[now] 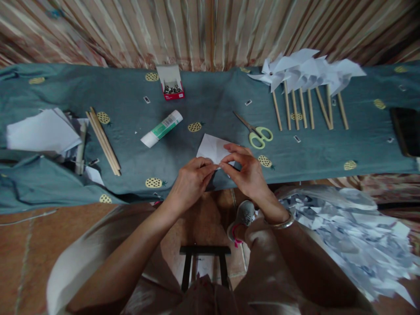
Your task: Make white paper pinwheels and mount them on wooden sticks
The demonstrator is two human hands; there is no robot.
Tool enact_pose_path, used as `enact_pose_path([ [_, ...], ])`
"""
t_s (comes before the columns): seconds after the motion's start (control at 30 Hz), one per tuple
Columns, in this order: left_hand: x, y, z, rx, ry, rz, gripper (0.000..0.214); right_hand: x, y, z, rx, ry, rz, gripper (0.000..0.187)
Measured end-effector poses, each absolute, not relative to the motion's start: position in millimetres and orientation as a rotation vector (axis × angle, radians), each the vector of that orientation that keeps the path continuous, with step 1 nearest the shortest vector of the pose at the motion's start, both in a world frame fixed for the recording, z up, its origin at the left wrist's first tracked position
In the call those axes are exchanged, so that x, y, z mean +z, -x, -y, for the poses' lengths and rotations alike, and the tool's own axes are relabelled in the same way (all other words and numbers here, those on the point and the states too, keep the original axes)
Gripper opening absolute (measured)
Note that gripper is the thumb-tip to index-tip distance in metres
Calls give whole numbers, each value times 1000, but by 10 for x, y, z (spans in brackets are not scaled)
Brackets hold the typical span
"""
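Observation:
A small white paper piece [211, 146] lies at the front edge of the cloth-covered table, with faint crease lines on it. My left hand [193, 177] pinches its near corner between thumb and bent fingers. From the other side my right hand [244, 168] holds the same corner with thumb and index finger, its other fingers resting over the paper's right part. The fingertips of both hands nearly meet. Just beyond my right hand lie scissors [259, 134] with pale green handles, blades partly apart. A glue stick [162, 128] with a green label lies beyond my left hand.
At the back stands an open red box [172, 93] of metal pins. Several white paper pinwheels [305, 72] on sticks lie back right, near a dark phone [405, 131]. Wooden sticks [103, 142] and stacked paper [44, 131] lie left. A bag of paper scraps [348, 232] sits below right.

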State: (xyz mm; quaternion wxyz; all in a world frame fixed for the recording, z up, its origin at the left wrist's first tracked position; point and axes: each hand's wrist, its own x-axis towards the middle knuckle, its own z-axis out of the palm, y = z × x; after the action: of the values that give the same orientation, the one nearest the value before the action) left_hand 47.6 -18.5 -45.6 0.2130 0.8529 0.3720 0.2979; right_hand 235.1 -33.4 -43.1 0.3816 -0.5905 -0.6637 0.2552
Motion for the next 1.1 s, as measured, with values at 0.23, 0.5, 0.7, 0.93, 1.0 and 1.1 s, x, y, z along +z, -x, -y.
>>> enact_pose_path([
  [0.23, -456, -475, 183, 828, -2402, -1025, 19, -477, -2341, 340, 546, 1427, 1764, 21],
  [0.5, -462, -477, 186, 834, -2400, -1033, 19, -558, -2341, 357, 422, 1387, 1934, 37],
  [0.7, -452, -478, 195, 820, -2387, -1048, 20, -601, -2284, 424, 349, 1422, 1958, 37],
  [0.93, -456, -489, 203, 865, -2394, -1047, 18, -571, -2202, 428, 307, 1513, 1960, 35],
  [1.0, -460, -489, 202, 879, -2403, -1049, 17, -563, -2199, 427, 313, 1540, 1945, 36],
  [1.1, -466, -483, 200, 893, -2407, -1035, 17, -562, -2235, 425, 354, 1515, 1922, 37],
])
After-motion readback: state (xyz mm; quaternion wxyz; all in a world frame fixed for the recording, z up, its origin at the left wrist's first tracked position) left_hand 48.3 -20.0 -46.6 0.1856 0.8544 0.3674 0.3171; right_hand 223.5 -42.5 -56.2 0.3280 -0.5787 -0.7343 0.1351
